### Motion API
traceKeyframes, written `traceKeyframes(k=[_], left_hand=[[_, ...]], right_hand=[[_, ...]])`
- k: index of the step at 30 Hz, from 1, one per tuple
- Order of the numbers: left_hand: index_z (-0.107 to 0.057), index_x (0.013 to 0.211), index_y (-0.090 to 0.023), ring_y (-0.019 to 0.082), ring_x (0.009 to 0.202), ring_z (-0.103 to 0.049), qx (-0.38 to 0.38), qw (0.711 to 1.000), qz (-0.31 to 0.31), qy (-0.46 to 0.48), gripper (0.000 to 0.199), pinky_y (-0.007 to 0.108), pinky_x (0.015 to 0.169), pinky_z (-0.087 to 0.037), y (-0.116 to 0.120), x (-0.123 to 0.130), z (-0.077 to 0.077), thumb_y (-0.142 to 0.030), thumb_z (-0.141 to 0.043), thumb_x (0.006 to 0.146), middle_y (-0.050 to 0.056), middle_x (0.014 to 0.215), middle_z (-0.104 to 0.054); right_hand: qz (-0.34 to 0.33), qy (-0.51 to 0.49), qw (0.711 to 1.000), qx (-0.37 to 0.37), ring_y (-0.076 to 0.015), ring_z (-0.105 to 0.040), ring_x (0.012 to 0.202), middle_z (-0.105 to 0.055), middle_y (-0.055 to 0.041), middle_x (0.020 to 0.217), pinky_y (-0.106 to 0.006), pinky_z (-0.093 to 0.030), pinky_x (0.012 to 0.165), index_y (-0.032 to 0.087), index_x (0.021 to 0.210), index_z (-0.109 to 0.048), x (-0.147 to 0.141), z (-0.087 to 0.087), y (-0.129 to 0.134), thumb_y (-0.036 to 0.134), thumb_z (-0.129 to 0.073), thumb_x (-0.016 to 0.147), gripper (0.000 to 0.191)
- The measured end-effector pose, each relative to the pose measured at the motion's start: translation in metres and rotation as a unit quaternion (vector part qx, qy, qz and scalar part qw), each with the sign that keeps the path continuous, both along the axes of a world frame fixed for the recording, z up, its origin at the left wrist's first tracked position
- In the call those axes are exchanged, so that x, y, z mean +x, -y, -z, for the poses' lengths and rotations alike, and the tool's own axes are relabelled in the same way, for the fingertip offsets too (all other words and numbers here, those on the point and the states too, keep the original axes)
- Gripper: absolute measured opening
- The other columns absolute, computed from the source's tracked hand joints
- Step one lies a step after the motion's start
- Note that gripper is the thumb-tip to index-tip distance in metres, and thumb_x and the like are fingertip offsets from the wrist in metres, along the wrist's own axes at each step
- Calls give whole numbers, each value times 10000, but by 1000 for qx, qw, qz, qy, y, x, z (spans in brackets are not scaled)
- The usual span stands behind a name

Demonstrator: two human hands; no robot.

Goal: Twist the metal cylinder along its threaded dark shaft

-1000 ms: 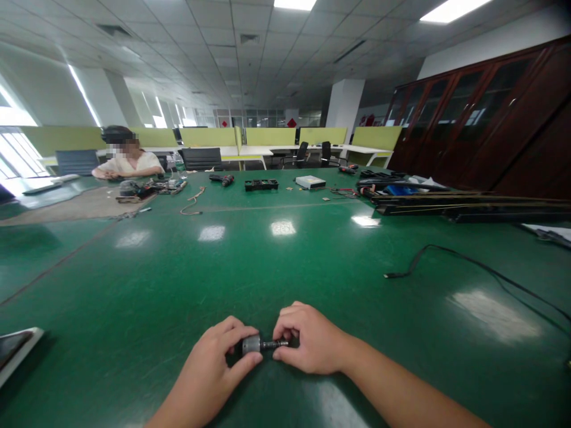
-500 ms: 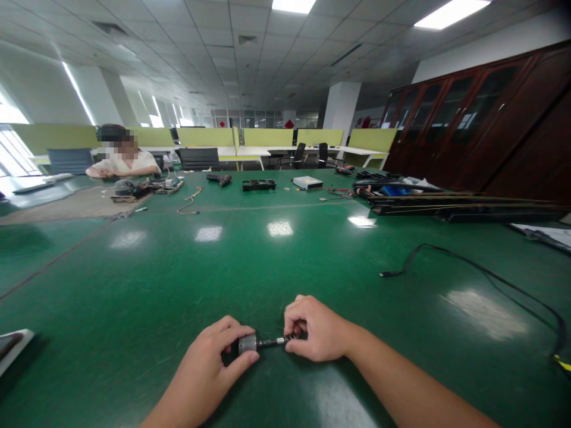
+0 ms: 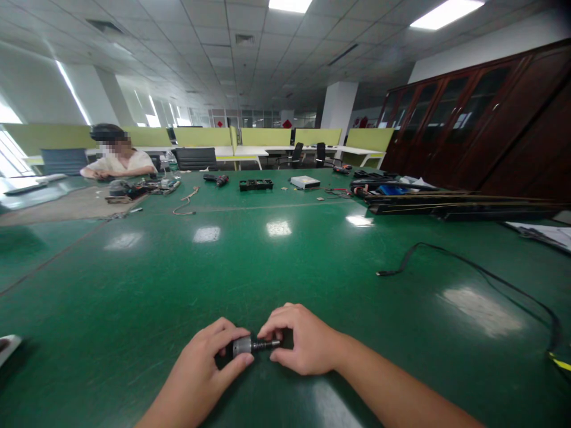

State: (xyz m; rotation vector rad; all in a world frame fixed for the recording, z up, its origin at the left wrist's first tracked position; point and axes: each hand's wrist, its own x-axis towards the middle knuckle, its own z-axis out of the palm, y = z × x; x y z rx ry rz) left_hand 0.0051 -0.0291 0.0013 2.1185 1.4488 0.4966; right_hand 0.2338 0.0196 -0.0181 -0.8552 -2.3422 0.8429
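Note:
Near the front edge of the green table, my left hand (image 3: 209, 359) grips a grey metal cylinder (image 3: 242, 346) between thumb and fingers. A thin shaft (image 3: 273, 343) points right out of the cylinder, with a dark spring (image 3: 260, 345) around it close to the cylinder. My right hand (image 3: 306, 342) is curved around the shaft's tip, thumb below and fingers above, with a gap between them. Whether a fingertip touches the spring is hard to tell.
A black cable (image 3: 464, 255) lies at the right. Toward the back are a power drill (image 3: 216, 179), a black tray-like part (image 3: 256, 185), a silver box (image 3: 305, 182) and piled dark parts (image 3: 401, 196). A person (image 3: 120, 157) sits at the far left.
My right hand has moved left along the shaft, and its thumb and fingers have parted. The spring now sits nearer the cylinder. My left hand keeps its hold.

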Motion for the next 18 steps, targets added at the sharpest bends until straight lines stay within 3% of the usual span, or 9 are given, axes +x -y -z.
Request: traceKeyframes(k=[4,11,18], left_hand=[[-715,1071,-273,191,857,-616,1,1000,-2,3,232,271,778,-470,0,1,-1,-369,-594,898,19,920,-649],[-713,1075,-274,186,868,-617,-7,1000,0,3,226,269,787,-461,1,2,-4,-349,-612,886,14,936,-651],[-722,1053,-268,192,869,-622,5,1000,-6,0,216,274,785,-461,1,4,-4,-350,-613,884,18,920,-662]], right_hand=[[-8,-31,999,-35,-149,-628,738,-701,16,847,-285,-463,799,225,1105,-671,-3,-2,4,111,-695,647,473],[6,-18,999,-27,-138,-598,686,-666,21,762,-260,-454,731,201,883,-719,-5,1,2,166,-769,638,252],[-11,17,1000,16,-160,-623,790,-685,-6,851,-287,-426,793,219,976,-731,-8,1,3,293,-777,722,268]])
